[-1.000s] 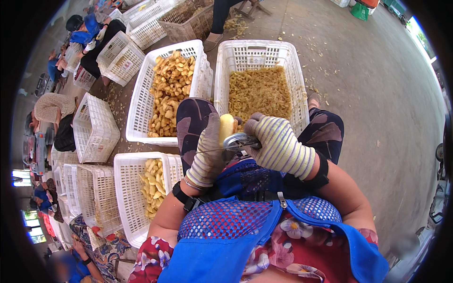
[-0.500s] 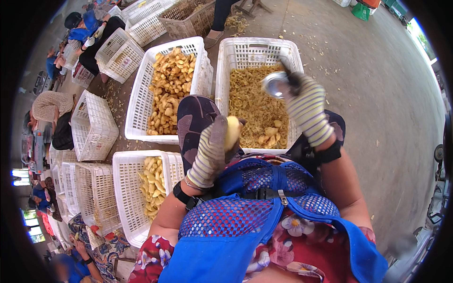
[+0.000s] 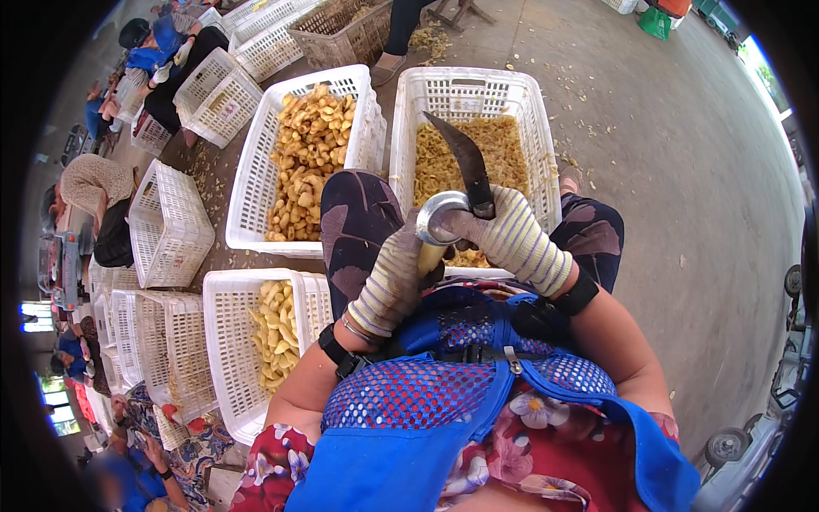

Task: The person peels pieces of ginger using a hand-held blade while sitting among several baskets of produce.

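Both my hands wear striped, dirt-stained work gloves and meet above my lap. My left hand (image 3: 386, 277) grips a pale piece of ginger (image 3: 429, 258); its fingers hide much of it. In my right hand (image 3: 514, 237) is a dark curved-blade knife (image 3: 467, 160), its blade pointing up and away. A round metal ring-shaped scraper (image 3: 438, 207), also at my right hand, rests against the ginger's upper end. Beyond them stands a white crate (image 3: 467, 77) of ginger peelings (image 3: 444, 162). Just left of it, another crate (image 3: 249, 162) holds unpeeled ginger (image 3: 312, 154).
At my left a white crate (image 3: 229, 350) contains peeled ginger (image 3: 275, 328). More white crates (image 3: 171, 226) are stacked farther left. A brown crate (image 3: 337, 38) stands at the back. People (image 3: 158, 47) in blue vests sit along the left. Concrete floor (image 3: 682, 213) stretches to the right.
My right hand has come down and left, bringing the ring scraper to the ginger. The knife blade, smeared before, now shows plainly. My left hand has shifted slightly right with the ginger.
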`<state>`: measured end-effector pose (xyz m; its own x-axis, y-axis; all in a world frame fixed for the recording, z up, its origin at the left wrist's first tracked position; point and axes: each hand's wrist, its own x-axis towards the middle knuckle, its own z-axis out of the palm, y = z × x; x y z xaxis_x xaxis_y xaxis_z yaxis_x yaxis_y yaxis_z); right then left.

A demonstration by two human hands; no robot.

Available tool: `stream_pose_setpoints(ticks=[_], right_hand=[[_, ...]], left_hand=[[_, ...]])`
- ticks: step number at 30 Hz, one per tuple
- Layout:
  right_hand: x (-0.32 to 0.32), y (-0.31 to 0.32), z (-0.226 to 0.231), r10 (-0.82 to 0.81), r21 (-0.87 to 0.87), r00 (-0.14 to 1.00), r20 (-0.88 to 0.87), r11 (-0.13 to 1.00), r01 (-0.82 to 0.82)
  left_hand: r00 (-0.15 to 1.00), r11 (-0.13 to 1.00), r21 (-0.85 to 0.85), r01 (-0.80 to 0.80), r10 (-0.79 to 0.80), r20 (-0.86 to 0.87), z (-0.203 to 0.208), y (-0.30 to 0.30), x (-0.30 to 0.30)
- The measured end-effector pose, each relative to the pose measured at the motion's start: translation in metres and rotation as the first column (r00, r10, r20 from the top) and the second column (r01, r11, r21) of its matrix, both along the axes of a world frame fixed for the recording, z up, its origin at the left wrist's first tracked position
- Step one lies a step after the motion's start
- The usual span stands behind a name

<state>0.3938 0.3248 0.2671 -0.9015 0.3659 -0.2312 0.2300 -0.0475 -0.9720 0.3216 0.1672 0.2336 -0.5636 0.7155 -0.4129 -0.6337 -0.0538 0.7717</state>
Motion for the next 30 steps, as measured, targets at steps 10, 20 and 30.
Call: stream_pose_setpoints(ticks=[10,20,30], right_hand=[[-0.001,0.008,0.010,-0.121,-0.044,0.993,0.015,0.992,0.121],[0.010,-0.015,0.010,0.157,0.587,0.986,-0.050,0.803,-0.098],[-0.008,0.064,-0.021,-0.274,0.640,0.962,-0.013,0.737,0.219]], left_hand=[[0.998,0.966,-0.256,0.017,-0.030,-0.046,-0.010,-0.009,-0.007],[0.153,0.946,-0.306,-0.105,-0.289,-0.945,-0.026,-0.017,-0.021],[0.982,0.969,-0.158,-0.188,0.184,-0.042,0.009,0.006,-0.005]])
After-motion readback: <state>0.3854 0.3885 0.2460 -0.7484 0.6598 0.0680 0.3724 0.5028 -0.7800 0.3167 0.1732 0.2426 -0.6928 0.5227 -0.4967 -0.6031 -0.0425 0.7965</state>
